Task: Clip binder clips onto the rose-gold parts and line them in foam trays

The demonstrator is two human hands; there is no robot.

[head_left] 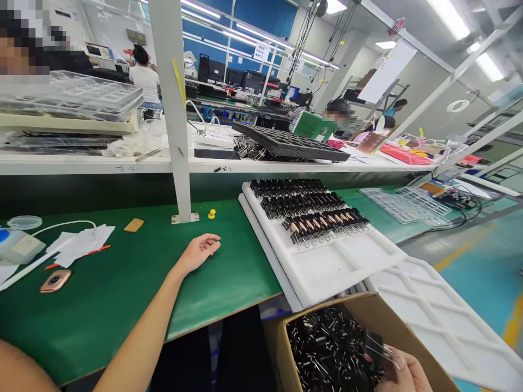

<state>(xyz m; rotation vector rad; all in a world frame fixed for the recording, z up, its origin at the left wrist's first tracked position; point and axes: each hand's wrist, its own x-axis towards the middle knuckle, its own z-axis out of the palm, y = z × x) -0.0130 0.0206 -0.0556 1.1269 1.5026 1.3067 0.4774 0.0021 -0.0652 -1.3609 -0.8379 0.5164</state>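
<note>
My left hand (199,252) lies on the green mat (229,283) with its fingers loosely stretched and nothing in them. At the lower right, my right hand (404,371) pinches a black binder clip (373,345) by its wire handles, above the right side of a cardboard box (281,332). Many loose black binder clips (327,348) fill the box. Beyond it, a white foam tray (318,272) bears rows of binder clips (302,207) at its far end. Copper-coloured pieces show among the clips of the nearest row.
A white post (182,185) and a shelf (212,165) stand behind the mat. The shelf carries a black tray (290,142). Leftward on the mat are a pinkish metal part (55,281), papers (81,245) and a sponge (133,225). Another white tray (441,310) lies right of the box.
</note>
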